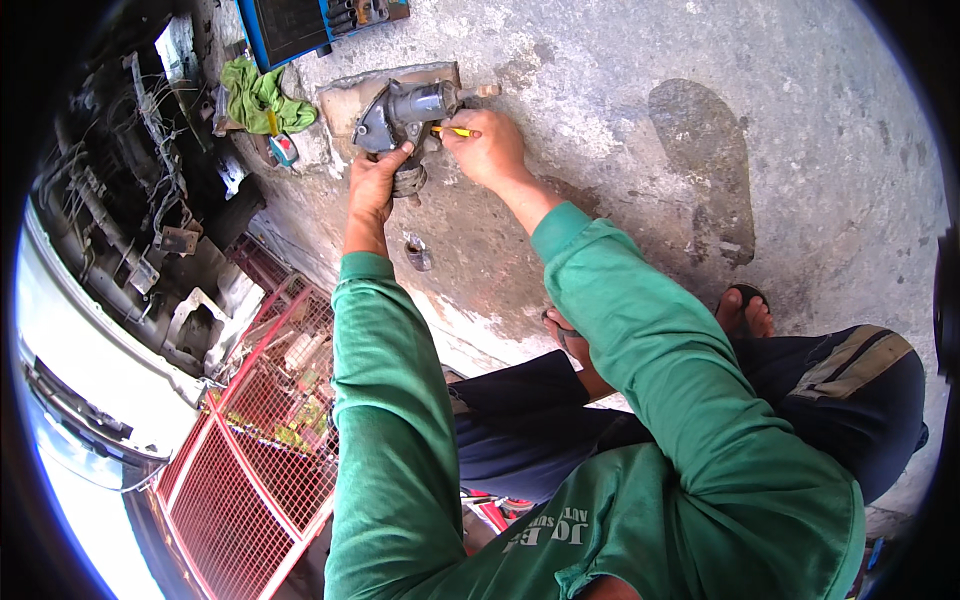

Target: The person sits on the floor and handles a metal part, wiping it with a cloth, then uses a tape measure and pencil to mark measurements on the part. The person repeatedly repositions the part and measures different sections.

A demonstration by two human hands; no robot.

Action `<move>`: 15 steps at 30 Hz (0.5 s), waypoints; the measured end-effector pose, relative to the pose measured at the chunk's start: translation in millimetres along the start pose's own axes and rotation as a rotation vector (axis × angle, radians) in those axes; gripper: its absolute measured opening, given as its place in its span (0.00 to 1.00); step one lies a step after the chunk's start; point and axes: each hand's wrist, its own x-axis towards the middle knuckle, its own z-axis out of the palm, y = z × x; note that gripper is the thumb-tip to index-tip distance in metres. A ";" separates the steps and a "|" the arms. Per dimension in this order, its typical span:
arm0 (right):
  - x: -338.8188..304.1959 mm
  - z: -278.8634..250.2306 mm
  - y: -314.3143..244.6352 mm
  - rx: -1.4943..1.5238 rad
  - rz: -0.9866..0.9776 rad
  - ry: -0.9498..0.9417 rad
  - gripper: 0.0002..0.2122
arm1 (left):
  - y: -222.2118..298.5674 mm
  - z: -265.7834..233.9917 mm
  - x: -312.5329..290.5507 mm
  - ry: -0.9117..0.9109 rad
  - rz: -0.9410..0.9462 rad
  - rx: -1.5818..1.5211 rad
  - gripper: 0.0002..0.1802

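A grey metal machine part [420, 100], with a cylindrical body and a flanged housing, rests at a flat piece of board [345, 97] on the floor. My left hand [372, 185] grips its near side, thumb up against the housing. Below that thumb a ringed round section [410, 181] of the part shows. My right hand [487, 150] is closed on a thin yellow-handled tool [459, 131], its dark end pointing left at the part's side. The tool's exact kind, and whether its tip touches the metal, I cannot tell.
A green cloth [262, 97] lies to the left, beside a small teal-and-white object [283, 150]. A blue-edged case [285, 30] with sockets stands at the top. A small dark piece [418, 254] sits on the concrete. Vehicle parts [120, 230] and a red mesh frame [250, 440] line the left.
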 end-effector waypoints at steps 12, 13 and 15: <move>-14.5 -101.2 -31.3 0.167 0.140 -0.382 0.03 | -2.0 0.9 -2.2 0.053 -0.003 0.158 0.24; -15.9 -116.9 -45.8 0.220 0.064 -0.478 0.04 | -6.5 -3.2 -0.9 0.026 -0.004 0.173 0.27; -16.3 -142.9 -87.6 0.236 -0.112 -0.545 0.07 | -11.6 -4.6 15.8 0.019 0.062 0.234 0.29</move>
